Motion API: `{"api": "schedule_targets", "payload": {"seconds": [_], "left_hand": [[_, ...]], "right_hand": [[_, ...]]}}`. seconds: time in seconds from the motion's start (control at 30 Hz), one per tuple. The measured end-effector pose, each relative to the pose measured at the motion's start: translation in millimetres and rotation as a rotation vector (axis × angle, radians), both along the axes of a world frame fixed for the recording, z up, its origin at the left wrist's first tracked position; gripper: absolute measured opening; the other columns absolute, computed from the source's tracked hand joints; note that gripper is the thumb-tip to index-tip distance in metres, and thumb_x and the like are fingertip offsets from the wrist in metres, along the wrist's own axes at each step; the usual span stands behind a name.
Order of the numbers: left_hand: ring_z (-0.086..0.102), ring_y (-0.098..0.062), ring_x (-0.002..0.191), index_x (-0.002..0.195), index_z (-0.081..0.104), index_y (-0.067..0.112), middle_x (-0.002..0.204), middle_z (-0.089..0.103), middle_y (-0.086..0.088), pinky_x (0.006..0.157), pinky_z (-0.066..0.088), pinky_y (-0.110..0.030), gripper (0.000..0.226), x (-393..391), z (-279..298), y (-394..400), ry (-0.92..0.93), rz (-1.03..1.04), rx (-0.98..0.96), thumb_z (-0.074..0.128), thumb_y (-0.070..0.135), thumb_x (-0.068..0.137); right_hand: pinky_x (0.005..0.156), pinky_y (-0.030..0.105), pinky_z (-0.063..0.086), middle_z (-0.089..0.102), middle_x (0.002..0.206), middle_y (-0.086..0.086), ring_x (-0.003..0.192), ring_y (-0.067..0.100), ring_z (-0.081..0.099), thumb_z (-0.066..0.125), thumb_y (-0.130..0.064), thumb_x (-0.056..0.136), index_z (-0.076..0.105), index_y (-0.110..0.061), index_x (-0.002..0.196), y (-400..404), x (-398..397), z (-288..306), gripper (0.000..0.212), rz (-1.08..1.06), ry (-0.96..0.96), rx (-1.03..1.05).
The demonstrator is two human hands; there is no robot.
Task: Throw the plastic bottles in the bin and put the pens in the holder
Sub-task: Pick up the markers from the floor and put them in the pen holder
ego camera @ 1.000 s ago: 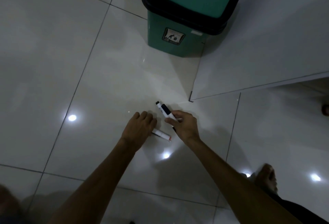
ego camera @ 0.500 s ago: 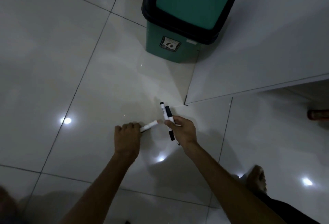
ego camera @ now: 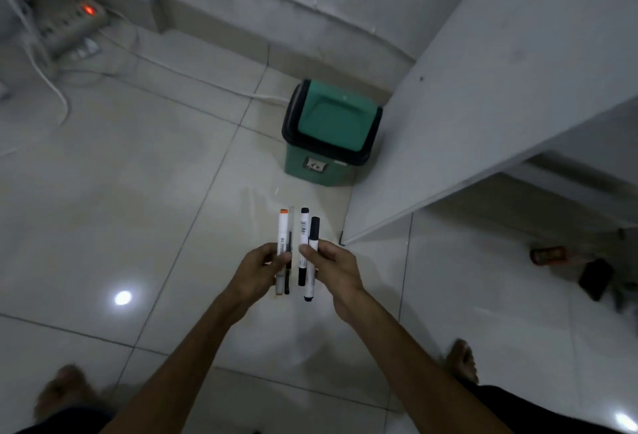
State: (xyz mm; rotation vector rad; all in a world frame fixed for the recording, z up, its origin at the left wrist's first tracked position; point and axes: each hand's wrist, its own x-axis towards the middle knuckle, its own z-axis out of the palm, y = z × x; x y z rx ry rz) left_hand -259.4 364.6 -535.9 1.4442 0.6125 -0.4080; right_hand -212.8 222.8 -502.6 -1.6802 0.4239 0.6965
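four pens (ego camera: 303, 244) upright, lengthwise bin-ward (ego camera: 329, 133).

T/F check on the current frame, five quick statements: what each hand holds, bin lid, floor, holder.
1. The left hand holds an orange-capped marker together with a thin black pen. True.
2. The right hand is empty. False: it grips two black-capped markers.
3. The green bin stands with its swing lid shut. True.
4. The bin lies tipped over on the floor. False: it stands upright beside the white panel.
5. A pen holder stands next to the bin. False: no holder is in view.
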Motion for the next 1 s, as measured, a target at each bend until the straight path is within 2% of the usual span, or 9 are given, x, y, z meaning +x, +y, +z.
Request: {"api": "schedule_targets", "payload": {"seconds": [0.1,0.23,0.37,0.53,0.57,0.67,0.7,0.87,1.0], "left_hand": [[0.069,-0.024,0.098,0.105,0.064,0.022,0.103,0.070,-0.007,0.080,0.060,-0.037,0.012,-1.5,62.1,7.4,-0.063,-0.010,-0.062,0.055,0.023,0.097],[0.070,-0.022,0.096,0.109,0.064,0.015,0.109,0.069,-0.013,0.067,0.060,-0.026,0.015,1.2,148.3,11.6,-0.182,-0.033,-0.049,0.056,0.021,0.097],[0.069,-0.020,0.096,0.116,0.061,0.013,0.113,0.067,-0.010,0.066,0.060,-0.025,0.022,3.8,236.6,12.2,-0.318,-0.050,0.000,0.058,0.021,0.096],[0.072,-0.015,0.089,0.116,0.062,0.017,0.107,0.070,-0.003,0.062,0.057,-0.021,0.022,3.1,341.9,18.2,-0.501,-0.057,0.101,0.061,0.022,0.094],[0.072,-0.012,0.086,0.117,0.062,0.017,0.107,0.070,-0.003,0.061,0.057,-0.020,0.023,3.3,361.9,18.1,-0.538,-0.062,0.126,0.061,0.022,0.094],[0.071,-0.009,0.081,0.118,0.059,0.017,0.103,0.070,-0.004,0.059,0.057,-0.022,0.026,4.8,418.1,14.3,-0.627,-0.021,0.194,0.064,0.020,0.092],[0.071,-0.010,0.081,0.117,0.058,0.017,0.102,0.070,-0.005,0.060,0.058,-0.023,0.027,5.5,434.8,11.6,-0.651,-0.005,0.199,0.065,0.020,0.092],[0.074,-0.014,0.081,0.114,0.064,0.015,0.100,0.074,-0.005,0.060,0.058,-0.023,0.023,16.1,496.9,-19.1,-0.727,-0.075,0.239,0.065,0.020,0.092],[0.074,-0.017,0.085,0.119,0.064,0.015,0.105,0.073,-0.005,0.068,0.061,-0.030,0.028,35.5,528.2,-71.4,-0.783,-0.166,0.306,0.065,0.022,0.092]], "right_hand": [[0.098,0.048,0.053,0.073,0.105,0.018,0.098,0.029,0.069,0.069,-0.014,0.088,0.073,-0.006,0.105,4.7,-4.5,58.9,0.018,0.024,-0.055,0.041],[0.096,0.044,0.055,0.075,0.104,0.010,0.100,0.027,0.071,0.068,-0.020,0.090,0.073,-0.011,0.109,9.4,-8.1,140.7,0.021,0.056,-0.143,0.082],[0.096,0.040,0.055,0.074,0.109,0.008,0.102,0.024,0.070,0.068,-0.021,0.090,0.071,-0.012,0.111,11.5,-10.1,227.1,0.023,0.045,-0.248,0.141],[0.074,0.016,0.055,0.072,0.111,0.005,0.092,0.011,0.069,0.067,-0.023,0.091,0.068,-0.011,0.116,11.1,-17.5,331.1,0.028,0.052,-0.384,0.217],[0.077,0.019,0.056,0.072,0.113,0.007,0.094,0.014,0.069,0.066,-0.022,0.091,0.067,-0.009,0.118,11.0,-18.6,350.6,0.030,0.050,-0.410,0.235],[0.098,0.039,0.053,0.069,0.119,0.015,0.109,0.028,0.066,0.065,-0.020,0.092,0.065,-0.004,0.121,8.6,-20.0,405.2,0.034,0.046,-0.482,0.274],[0.099,0.041,0.052,0.069,0.119,0.015,0.111,0.030,0.066,0.064,-0.021,0.093,0.065,-0.004,0.122,5.8,-20.1,420.8,0.034,0.054,-0.504,0.289],[0.095,0.044,0.055,0.069,0.118,0.017,0.108,0.033,0.067,0.067,-0.018,0.090,0.064,-0.002,0.124,-34.0,-11.4,477.8,0.037,0.036,-0.580,0.365],[0.095,0.046,0.054,0.069,0.119,0.019,0.108,0.035,0.067,0.066,-0.015,0.090,0.062,0.000,0.125,-91.4,0.1,505.9,0.038,0.000,-0.587,0.378]]}}
